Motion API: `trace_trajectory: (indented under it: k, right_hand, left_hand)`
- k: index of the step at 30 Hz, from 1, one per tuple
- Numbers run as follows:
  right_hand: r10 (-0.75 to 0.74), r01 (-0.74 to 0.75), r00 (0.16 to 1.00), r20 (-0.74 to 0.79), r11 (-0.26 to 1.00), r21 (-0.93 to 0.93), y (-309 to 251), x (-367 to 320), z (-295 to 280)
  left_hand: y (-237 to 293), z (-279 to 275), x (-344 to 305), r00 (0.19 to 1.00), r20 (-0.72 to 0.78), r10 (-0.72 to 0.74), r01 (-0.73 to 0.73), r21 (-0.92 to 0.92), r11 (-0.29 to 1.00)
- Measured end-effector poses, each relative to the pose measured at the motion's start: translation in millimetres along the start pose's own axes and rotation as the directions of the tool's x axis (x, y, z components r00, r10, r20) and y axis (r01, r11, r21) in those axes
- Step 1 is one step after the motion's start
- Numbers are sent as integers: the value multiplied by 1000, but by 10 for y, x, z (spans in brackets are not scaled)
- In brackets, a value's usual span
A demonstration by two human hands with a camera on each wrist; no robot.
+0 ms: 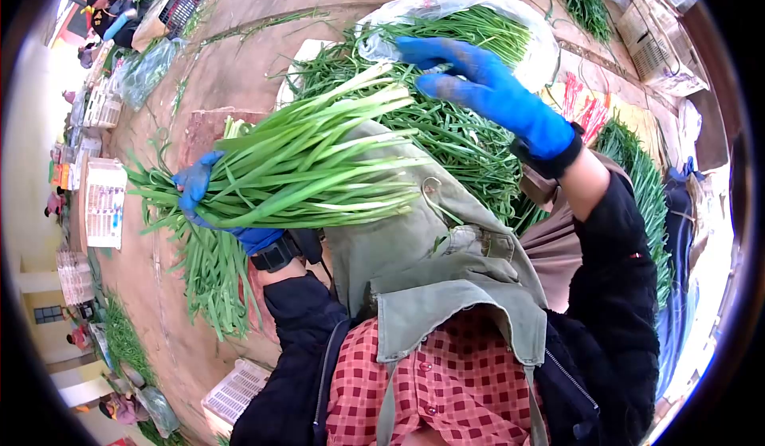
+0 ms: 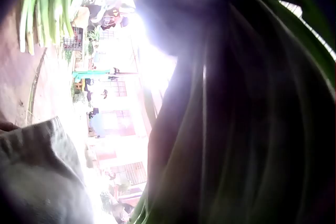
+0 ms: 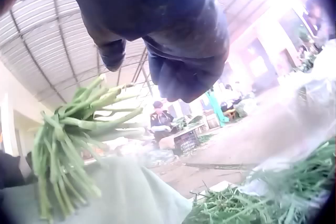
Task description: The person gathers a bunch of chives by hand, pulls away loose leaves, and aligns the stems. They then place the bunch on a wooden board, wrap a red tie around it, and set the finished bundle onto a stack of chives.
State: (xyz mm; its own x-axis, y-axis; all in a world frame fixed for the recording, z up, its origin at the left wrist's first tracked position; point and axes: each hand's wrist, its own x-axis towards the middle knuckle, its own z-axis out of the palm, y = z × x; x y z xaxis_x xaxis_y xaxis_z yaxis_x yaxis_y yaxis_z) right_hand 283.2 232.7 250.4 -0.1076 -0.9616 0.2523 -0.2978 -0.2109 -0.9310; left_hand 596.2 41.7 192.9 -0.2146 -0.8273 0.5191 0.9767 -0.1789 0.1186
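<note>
A large bunch of long green stalks (image 1: 319, 159) with pale ends lies across my left hand (image 1: 199, 191), whose blue-gloved fingers curl round its leafy part. In the left wrist view dark leaves (image 2: 247, 129) fill the right side and hide most of that hand. My right hand (image 1: 486, 84), also in a blue glove, hangs above the heap of greens (image 1: 454, 127), its fingers extended and apart from the bunch. The right wrist view shows the gloved right hand (image 3: 163, 29) at the top, with the bunch's pale ends (image 3: 100, 113) to the lower left.
A plastic bag (image 1: 542, 48) of greens lies beyond the heap. More greens (image 1: 211, 275) lie below the held bunch, beside a reddish board. Red ties (image 1: 586, 107) lie at the right. White crates (image 1: 103, 203) and several people are farther off at the left.
</note>
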Motion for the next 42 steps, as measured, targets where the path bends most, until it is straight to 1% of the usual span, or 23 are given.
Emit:
trace_trajectory:
  k: [2, 3, 4, 7, 11, 13, 15, 17, 19, 20, 21, 22, 24, 25, 27, 28, 30, 32, 34, 36, 38, 41, 42]
  right_hand:
    - [-77, 77, 997, -10, 997, 30, 175, 250, 191]
    - [-70, 68, 997, 30, 995, 80, 212, 335, 241]
    - [-85, 74, 993, 80, 989, 130, 221, 365, 260]
    - [82, -175, 970, 227, 887, 428, 130, 341, 265]
    - [39, -144, 949, 313, 937, 318, 81, 343, 157]
    - [-51, -48, 949, 311, 951, 304, 106, 344, 159]
    - [-127, 56, 946, 299, 971, 234, 195, 382, 204]
    - [-29, 12, 959, 283, 998, 60, 164, 353, 224]
    - [37, -9, 978, 205, 991, -137, 165, 283, 298]
    - [-149, 156, 987, 64, 977, -144, 277, 254, 368]
    - [-53, 44, 995, -85, 994, -100, 341, 228, 371]
    - [54, -65, 972, -227, 997, -42, 401, 179, 323]
    - [210, -285, 904, -371, 945, -160, 667, 62, 63]
    - [256, -394, 885, -390, 857, -332, 874, -50, -99]
    - [426, -359, 904, -42, 700, -617, 1079, -320, -208]
    - [416, -254, 909, 20, 591, -766, 980, -376, -174]
    - [191, -164, 979, 72, 946, -279, 707, -310, -130]
    - [92, -96, 993, 76, 994, 53, 395, -142, -17]
    - [136, -154, 981, 141, 981, 120, 145, 7, 119]
    - [174, -221, 958, 229, 955, 197, 124, 106, 339]
    - [144, -185, 955, 258, 972, 141, 164, 133, 497]
    - [130, -97, 988, 84, 944, -315, 165, 30, 497]
    - [185, -175, 982, 35, 964, -199, 272, -14, 471]
  left_hand:
    - [-13, 26, 32, 990, 75, -122, 142, -631, 763]
    - [-52, 85, 38, 986, 91, -140, 162, -730, 664]
    - [-92, 145, 44, 982, 107, -158, 177, -814, 553]
    - [-194, 391, 11, 990, 14, -138, 110, -688, 718]
    - [-59, -18, 35, 967, 230, -108, 241, -965, 103]
    - [-47, -17, 35, 991, 97, -94, 133, -826, 547]
    - [-59, 44, 19, 993, 61, -101, 115, -690, 715]
    - [-159, 260, -7, 980, 110, -168, 196, -708, 679]
    - [43, 65, 74, 992, -6, -127, 118, -330, 937]
    - [109, -62, 73, 995, 13, -99, 92, -502, 860]
    - [158, -161, 77, 997, 33, -70, 74, -657, 750]
    - [134, -208, 71, 996, 88, -5, 87, -969, 233]
    - [173, -172, -21, 999, 41, 13, 41, -802, -596]
    - [199, -218, -54, 996, 92, 12, 84, -850, -520]
    - [271, -339, -49, 980, 198, -21, 178, -918, -354]
    - [271, -311, -28, 966, 241, -97, 258, -844, 471]
    - [475, -878, 19, 971, 215, -103, 223, -671, 707]
    - [307, -458, 19, 956, 263, -133, 198, -240, 950]
    - [-23, -102, 1, 969, 238, -66, 193, -559, 806]
    - [-18, -108, 87, 932, 328, -155, 278, -370, 886]
    - [-120, 219, 40, 988, 17, -155, 145, -474, 869]
    - [41, -55, 33, 989, -76, -125, 115, -126, 985]
    - [-75, 98, 13, 989, -35, -143, 142, -21, 990]
